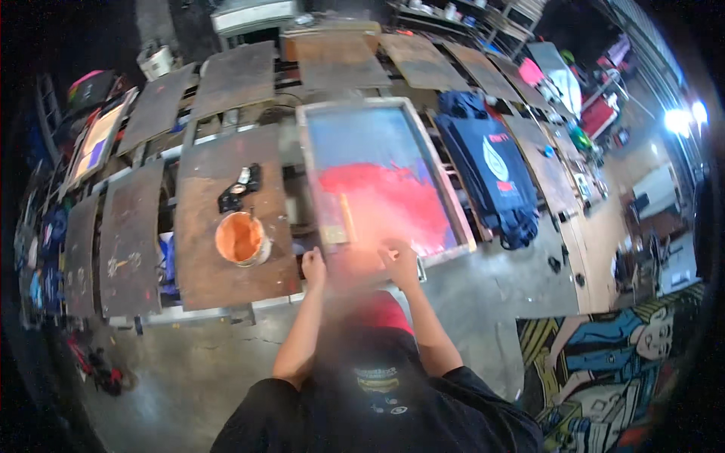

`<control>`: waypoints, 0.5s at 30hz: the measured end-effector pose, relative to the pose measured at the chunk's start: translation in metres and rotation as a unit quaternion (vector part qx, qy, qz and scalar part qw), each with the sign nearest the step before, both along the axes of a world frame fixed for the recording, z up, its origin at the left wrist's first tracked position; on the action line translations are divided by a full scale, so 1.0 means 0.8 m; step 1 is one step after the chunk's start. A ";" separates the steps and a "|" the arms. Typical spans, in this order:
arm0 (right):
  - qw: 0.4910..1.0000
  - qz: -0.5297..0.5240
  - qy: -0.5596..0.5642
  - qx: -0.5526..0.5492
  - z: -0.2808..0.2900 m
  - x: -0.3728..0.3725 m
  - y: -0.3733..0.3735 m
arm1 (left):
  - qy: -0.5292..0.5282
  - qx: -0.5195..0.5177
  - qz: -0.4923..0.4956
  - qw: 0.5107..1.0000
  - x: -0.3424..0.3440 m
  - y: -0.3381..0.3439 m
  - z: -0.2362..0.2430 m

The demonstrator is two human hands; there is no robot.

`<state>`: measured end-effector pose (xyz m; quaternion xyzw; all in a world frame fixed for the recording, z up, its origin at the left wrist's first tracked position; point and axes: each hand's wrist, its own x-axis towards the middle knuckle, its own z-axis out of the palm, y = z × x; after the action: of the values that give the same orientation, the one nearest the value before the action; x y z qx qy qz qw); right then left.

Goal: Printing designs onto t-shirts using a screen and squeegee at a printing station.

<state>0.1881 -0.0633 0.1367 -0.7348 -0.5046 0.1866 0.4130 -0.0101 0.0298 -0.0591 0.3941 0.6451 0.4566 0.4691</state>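
A wooden-framed screen (434, 151) lies in front of me, with blue mesh and a wide spread of red ink. A yellowish strip and block (336, 233) rest in its lower left. My left hand (314, 268) is curled closed just outside the frame's lower left corner; what it holds, if anything, is hidden. My right hand (399, 264) is closed at the lower edge of the screen, its grip blurred by a pale haze. On the brown board to the left stand a tub of orange ink (242, 237) and a black tool (226, 198).
Boards (132, 226) ring the work station in two rows. A dark printed garment (487, 166) is stretched over the board to the right. Another screen (98, 143) sits at far left. A shelf (445, 10) stands behind; a painted panel (604, 362) lies at lower right.
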 end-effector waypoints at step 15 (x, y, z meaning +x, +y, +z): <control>0.954 -0.161 -0.252 0.030 -0.038 0.300 -0.046 | 0.084 -0.035 -0.009 0.996 0.041 -0.044 0.049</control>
<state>0.4284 -0.1002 0.1062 -0.8167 -0.4728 -0.0884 0.3190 0.0229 -0.0057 -0.0197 0.4198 0.6942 0.3950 0.4311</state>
